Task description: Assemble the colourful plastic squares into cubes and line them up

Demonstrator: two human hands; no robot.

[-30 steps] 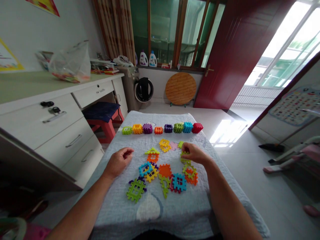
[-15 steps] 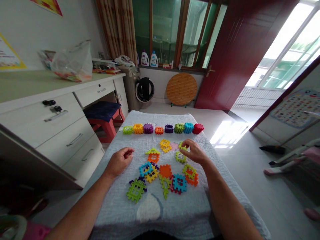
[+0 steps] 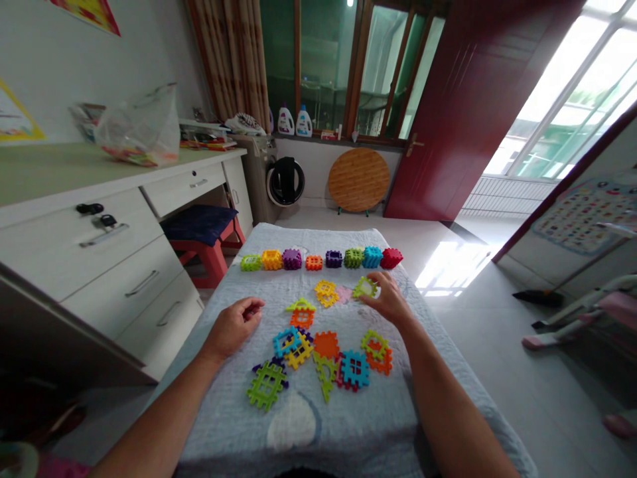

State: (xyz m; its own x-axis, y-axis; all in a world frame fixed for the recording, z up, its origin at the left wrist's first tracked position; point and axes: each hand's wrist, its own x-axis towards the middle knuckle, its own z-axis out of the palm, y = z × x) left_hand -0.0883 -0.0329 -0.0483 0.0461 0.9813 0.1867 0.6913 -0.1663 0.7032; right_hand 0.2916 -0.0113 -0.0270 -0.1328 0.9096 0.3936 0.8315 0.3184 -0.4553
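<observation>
1. Step in hand: sorting and stacking notched plastic pieces by colour, it seems. With the middle of the cloth-covered table [image 3: 365, 425] as the dial's centre, the right hand [image 3: 391, 304] is at 2 o'clock, its thumb and fingers curved around the near-right edge of a lime frame [image 3: 357, 288]. Whether they pinch it or only touch it, I cannot tell.
2. The lime frame lies between 1 and 2 o'clock, short of the row of stacks [image 3: 314, 263] spanning 11 to 1.
3. The left hand [image 3: 233, 325], at 9 o'clock, is loosely half-curled, with nothing visible in it.
4. Loose pieces include yellow ones [image 3: 326, 292] at 12, a blue window piece [image 3: 355, 370] at 4 and a green lattice piece [image 3: 266, 385] near 8.
5. The next move seems to call for light fingertip control on the frame's notched rim.
6. No brand or writing is readable: the labels on the bottles [image 3: 303, 123], near 12 beyond the table, and the wall chart [image 3: 587, 216], towards 2, are too small.
</observation>
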